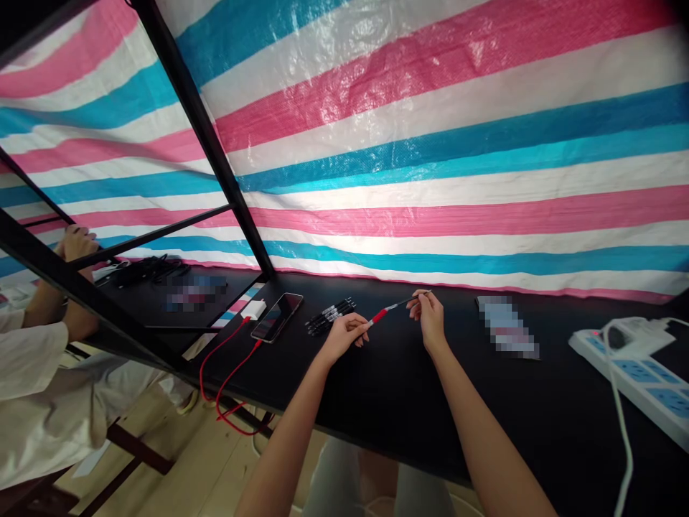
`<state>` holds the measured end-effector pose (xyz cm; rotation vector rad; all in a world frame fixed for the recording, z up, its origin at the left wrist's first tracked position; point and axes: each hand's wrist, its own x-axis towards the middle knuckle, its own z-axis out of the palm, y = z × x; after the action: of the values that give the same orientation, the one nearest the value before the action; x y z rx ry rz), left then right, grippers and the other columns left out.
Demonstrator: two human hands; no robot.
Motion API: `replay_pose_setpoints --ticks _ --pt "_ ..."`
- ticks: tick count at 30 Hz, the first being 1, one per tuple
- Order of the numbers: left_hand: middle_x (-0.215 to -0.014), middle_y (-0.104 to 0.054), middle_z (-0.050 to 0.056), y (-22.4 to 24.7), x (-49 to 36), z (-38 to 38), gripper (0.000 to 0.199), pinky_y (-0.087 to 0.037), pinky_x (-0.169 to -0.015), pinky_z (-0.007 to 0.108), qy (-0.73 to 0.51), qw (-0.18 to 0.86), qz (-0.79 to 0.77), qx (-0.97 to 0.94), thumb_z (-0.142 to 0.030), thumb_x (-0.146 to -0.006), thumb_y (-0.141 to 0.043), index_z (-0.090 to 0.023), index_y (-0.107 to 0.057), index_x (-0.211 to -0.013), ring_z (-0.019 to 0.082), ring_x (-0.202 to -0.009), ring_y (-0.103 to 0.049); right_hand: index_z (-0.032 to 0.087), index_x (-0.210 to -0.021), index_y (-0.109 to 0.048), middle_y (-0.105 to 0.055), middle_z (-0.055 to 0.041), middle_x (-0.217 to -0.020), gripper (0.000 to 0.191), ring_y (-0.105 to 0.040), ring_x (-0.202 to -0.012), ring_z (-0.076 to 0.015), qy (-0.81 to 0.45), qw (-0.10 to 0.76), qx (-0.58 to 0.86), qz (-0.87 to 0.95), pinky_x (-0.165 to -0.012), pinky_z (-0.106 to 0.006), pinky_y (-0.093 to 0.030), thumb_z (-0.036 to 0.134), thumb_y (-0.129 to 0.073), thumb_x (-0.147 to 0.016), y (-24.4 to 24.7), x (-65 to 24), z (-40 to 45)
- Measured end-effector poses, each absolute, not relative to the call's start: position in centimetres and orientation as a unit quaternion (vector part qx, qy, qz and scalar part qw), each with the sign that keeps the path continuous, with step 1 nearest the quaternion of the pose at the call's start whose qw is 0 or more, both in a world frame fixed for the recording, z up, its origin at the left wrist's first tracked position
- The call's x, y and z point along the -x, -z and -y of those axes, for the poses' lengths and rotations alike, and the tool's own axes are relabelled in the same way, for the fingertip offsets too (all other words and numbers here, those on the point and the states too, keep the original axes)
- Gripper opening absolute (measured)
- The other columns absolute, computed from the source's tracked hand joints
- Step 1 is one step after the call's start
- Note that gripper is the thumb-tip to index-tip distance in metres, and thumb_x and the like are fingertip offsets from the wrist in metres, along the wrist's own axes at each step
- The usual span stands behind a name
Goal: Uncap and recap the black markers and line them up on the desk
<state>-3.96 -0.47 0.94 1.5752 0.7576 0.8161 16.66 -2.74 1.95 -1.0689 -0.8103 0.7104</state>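
Observation:
Between my two hands a thin tool with a red handle point(380, 316) and a slim metal shaft slants over the black table. My left hand point(347, 334) pinches the red handle's lower end. Fingers of my right hand point(426, 310) close on the far tip of the grey shaft. Left of my left hand lie several black pens point(329, 316) side by side. Beyond them a phone point(278, 317) rests on the table with a red cable point(235, 380) plugged into it, beside a white charger point(254, 309).
A blurred packet point(507, 327) lies at the right, near a white power strip point(638, 377) with a white cord. Black metal bars point(199, 129) rise at the left. Past them sits a person in a light shirt point(32, 352), beside black cables point(148, 271).

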Motion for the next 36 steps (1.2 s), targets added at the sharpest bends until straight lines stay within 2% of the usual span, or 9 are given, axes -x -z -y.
replay_pose_setpoints --ticks 9,13,15,17,21,24,28,30,36 --pt "-0.059 -0.059 0.002 -1.0 4.0 0.3 0.034 -0.041 -0.045 0.019 -0.348 0.559 -0.329 -0.677 -0.042 -0.073 -0.058 -0.010 -0.055 -0.083 0.006 -0.045 -0.050 0.018 -0.076 -0.051 -0.049 0.0042 -0.050 0.017 -0.036 -0.035 -0.0067 -0.348 0.706 0.489 0.376 -0.036 -0.019 -0.026 0.034 -0.044 -0.073 -2.4 -17.1 2.7" --pt "-0.060 -0.059 0.002 -0.9 3.7 0.5 0.036 -0.041 -0.044 0.019 -0.342 0.555 -0.328 -0.684 -0.044 -0.073 -0.058 -0.010 -0.055 -0.085 0.006 -0.044 -0.049 0.018 -0.075 -0.055 -0.051 0.0025 -0.054 0.021 -0.038 -0.037 -0.0073 -0.338 0.641 0.516 0.457 -0.037 -0.020 -0.027 0.037 -0.045 -0.075 -2.3 -15.9 3.1" --pt "-0.060 -0.059 0.002 -0.8 3.6 0.4 0.037 -0.042 -0.044 0.019 -0.347 0.557 -0.329 -0.679 -0.044 -0.073 -0.058 -0.010 -0.055 -0.086 0.006 -0.044 -0.050 0.017 -0.082 -0.059 -0.054 0.0009 -0.061 0.030 -0.040 -0.040 -0.0074 -0.363 0.580 0.503 0.528 -0.039 -0.021 -0.029 0.042 -0.044 -0.077 -2.2 -14.7 3.3" --pt "-0.061 -0.060 0.002 -0.8 3.7 0.1 0.037 -0.042 -0.045 0.020 -0.364 0.559 -0.330 -0.668 -0.044 -0.073 -0.058 -0.011 -0.054 -0.087 0.007 -0.045 -0.051 0.018 -0.099 -0.059 -0.052 0.0021 -0.062 0.039 -0.039 -0.040 -0.0073 -0.403 0.528 0.482 0.571 -0.040 -0.021 -0.029 0.047 -0.041 -0.080 -2.1 -13.7 3.6" --pt "-0.062 -0.059 0.001 -0.8 4.1 -0.6 0.037 -0.042 -0.046 0.021 -0.426 0.545 -0.353 -0.630 -0.046 -0.073 -0.056 -0.012 -0.052 -0.088 0.008 -0.047 -0.052 0.018 -0.112 -0.056 -0.048 0.0032 -0.058 0.047 -0.038 -0.043 -0.0077 -0.409 0.490 0.490 0.594 -0.041 -0.021 -0.029 0.050 -0.037 -0.083 -1.7 -13.1 3.6" --pt "-0.063 -0.057 0.000 -0.9 4.5 -0.6 0.033 -0.043 -0.050 0.022 -0.458 0.452 -0.424 -0.637 -0.044 -0.075 -0.054 -0.014 -0.053 -0.086 0.009 -0.051 -0.052 0.018 -0.108 -0.059 -0.047 0.0029 -0.056 0.046 -0.039 -0.046 -0.0089 -0.387 0.488 0.509 0.594 -0.043 -0.021 -0.029 0.049 -0.036 -0.083 -1.4 -13.7 3.4" --pt "-0.073 -0.058 0.002 -0.9 4.9 -0.1 0.018 -0.043 -0.066 0.026 -0.420 0.191 -0.507 -0.728 -0.035 -0.079 -0.052 -0.019 -0.057 -0.085 0.014 -0.071 -0.054 0.019 -0.098 -0.064 -0.048 0.0021 -0.054 0.042 -0.042 -0.049 -0.0108 -0.366 0.472 0.538 0.594 -0.046 -0.022 -0.031 0.047 -0.036 -0.083 -1.2 -14.3 3.3" --pt "-0.080 -0.059 0.003 -0.8 5.1 0.1 0.012 -0.041 -0.072 0.028 -0.371 0.098 -0.515 -0.766 -0.029 -0.080 -0.051 -0.020 -0.057 -0.086 0.017 -0.081 -0.053 0.020 -0.096 -0.065 -0.049 0.0022 -0.054 0.040 -0.043 -0.049 -0.0111 -0.357 0.463 0.544 0.601 -0.048 -0.022 -0.032 0.045 -0.036 -0.083 -1.2 -14.3 3.3" --pt "-0.083 -0.057 0.005 -0.6 5.3 0.1 0.008 -0.035 -0.074 0.033 -0.260 -0.050 -0.534 -0.803 -0.021 -0.079 -0.052 -0.020 -0.056 -0.085 0.021 -0.086 -0.048 0.020 -0.096 -0.064 -0.050 0.0027 -0.055 0.038 -0.044 -0.051 -0.0113 -0.338 0.438 0.543 0.632 -0.052 -0.022 -0.033 0.042 -0.035 -0.084 -1.4 -14.1 3.6"
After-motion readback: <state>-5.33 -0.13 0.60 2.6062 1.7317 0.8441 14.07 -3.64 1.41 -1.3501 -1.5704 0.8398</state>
